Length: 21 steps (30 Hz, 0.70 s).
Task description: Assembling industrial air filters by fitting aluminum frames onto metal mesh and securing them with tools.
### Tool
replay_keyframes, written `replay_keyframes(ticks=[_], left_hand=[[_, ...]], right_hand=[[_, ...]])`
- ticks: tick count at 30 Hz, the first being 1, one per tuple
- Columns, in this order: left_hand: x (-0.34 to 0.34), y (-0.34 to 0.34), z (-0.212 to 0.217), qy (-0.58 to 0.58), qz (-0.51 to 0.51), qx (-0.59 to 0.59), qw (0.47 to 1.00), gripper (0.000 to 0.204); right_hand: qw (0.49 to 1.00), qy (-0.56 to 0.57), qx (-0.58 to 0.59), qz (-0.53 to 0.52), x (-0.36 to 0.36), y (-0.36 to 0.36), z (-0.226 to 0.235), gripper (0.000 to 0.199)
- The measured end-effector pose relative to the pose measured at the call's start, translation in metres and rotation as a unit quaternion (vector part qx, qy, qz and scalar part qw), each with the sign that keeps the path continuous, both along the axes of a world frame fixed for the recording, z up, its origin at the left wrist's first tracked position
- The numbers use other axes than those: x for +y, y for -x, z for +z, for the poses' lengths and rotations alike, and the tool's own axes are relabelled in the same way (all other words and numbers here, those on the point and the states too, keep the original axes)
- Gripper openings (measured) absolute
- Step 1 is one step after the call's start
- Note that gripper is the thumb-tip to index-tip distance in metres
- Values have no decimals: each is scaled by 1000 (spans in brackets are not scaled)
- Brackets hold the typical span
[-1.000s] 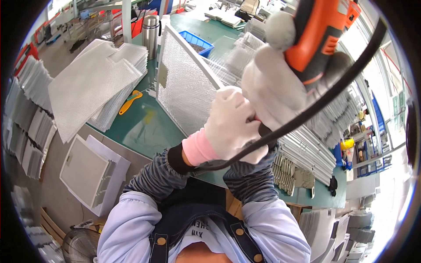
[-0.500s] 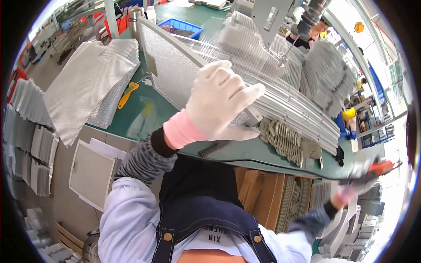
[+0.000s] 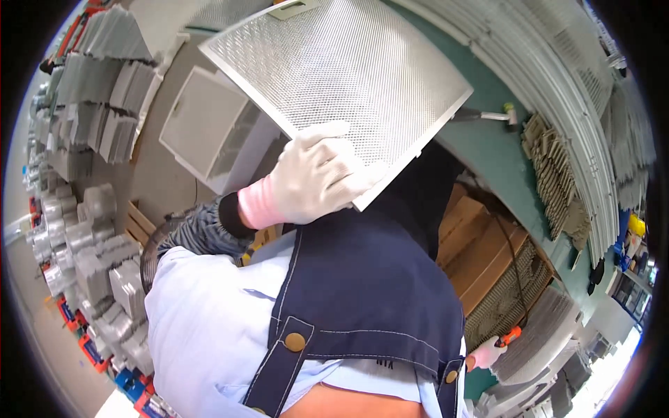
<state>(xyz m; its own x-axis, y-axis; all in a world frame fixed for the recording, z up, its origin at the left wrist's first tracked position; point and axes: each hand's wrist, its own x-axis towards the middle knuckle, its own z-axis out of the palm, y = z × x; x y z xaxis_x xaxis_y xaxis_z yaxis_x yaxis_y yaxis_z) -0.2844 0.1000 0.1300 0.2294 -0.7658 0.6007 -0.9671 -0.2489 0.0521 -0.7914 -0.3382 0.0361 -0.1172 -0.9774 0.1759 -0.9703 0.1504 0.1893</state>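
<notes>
My left hand [image 3: 317,174], in a white glove with a pink cuff, is closed on the near edge of a framed metal mesh panel [image 3: 355,76]. The panel is tilted, its near corner in front of my apron and its far part over the bench. A small pale plate sits at its far edge. Down at the lower right, my right hand [image 3: 488,354], gloved too, is closed on an orange-and-black hand tool [image 3: 511,336], mostly hidden by the glove. A dark cable runs near that tool. Beyond the panel's right corner lies a hammer [image 3: 491,115] with a dark grip.
The green bench [image 3: 481,150] carries a row of small metal plates [image 3: 550,174] and long metal frame strips [image 3: 585,139]. Cardboard boxes [image 3: 481,258] stand under its edge. At left are a white framed panel [image 3: 202,122] and stacked mesh sheets [image 3: 97,83].
My left hand, open above the bench before, now grips the framed mesh panel, which has come closer to my body. My right hand has lowered with the tool. The view has turned.
</notes>
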Motion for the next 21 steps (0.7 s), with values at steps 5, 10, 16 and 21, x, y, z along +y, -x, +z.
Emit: replay_keyframes(ticks=[5,10,16,21], left_hand=[[-12,16,-57,28,23,54,998,47],[-24,7,-73,17,-5,108,994,59],[29,-64,-45,36,190,142,971,56],[117,-148,-102,-10,561,200,803,47]], right_hand=[[991,-46,121,43,-18,-89,41,52],[836,-23,-315,448,12,-283,100,42],[617,-135,-216,745,115,-480,60,46],[595,-108,-236,760,118,-507,18,51]])
